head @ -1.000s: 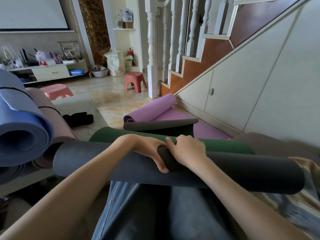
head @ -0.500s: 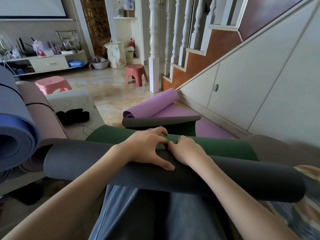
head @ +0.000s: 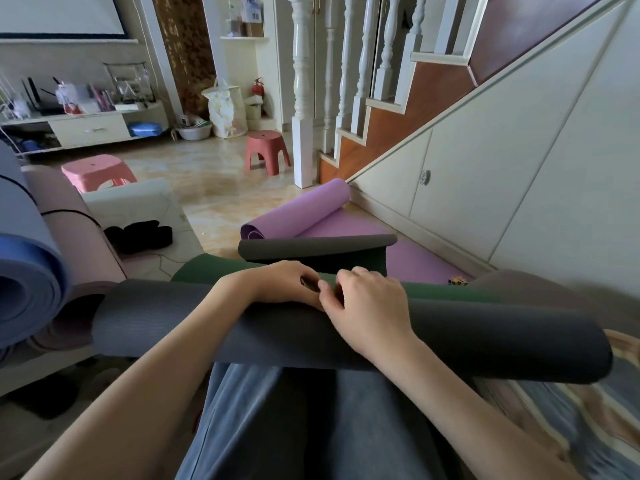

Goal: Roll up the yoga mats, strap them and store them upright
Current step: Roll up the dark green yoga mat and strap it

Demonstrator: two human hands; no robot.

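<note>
- Grey rolled mat (head: 485, 344) lying crosswise on the lap, under both hands.
- Left hand (head: 280, 284) moved since a second ago: then wrapped over the roll with thumb toward the body, now atop it, fingers curled at the far edge; whether pinching anything, cannot tell.
- Right hand (head: 367, 306) resting on the roll, fingers bent beside the left fingertips; grip likewise unclear.
- Beyond the grey roll: green mat (head: 221, 268), dark half-rolled mat (head: 318, 245), purple mat (head: 304, 211) partly unrolled on glossy tiled floor (head: 214, 188).
- Left of the grey roll: blue roll (head: 31, 271), pink roll (head: 72, 216). Six mats counted.
- Two stools farther off: red stool (head: 266, 150), pink stool (head: 97, 169); white staircase (head: 346, 81) behind.
</note>
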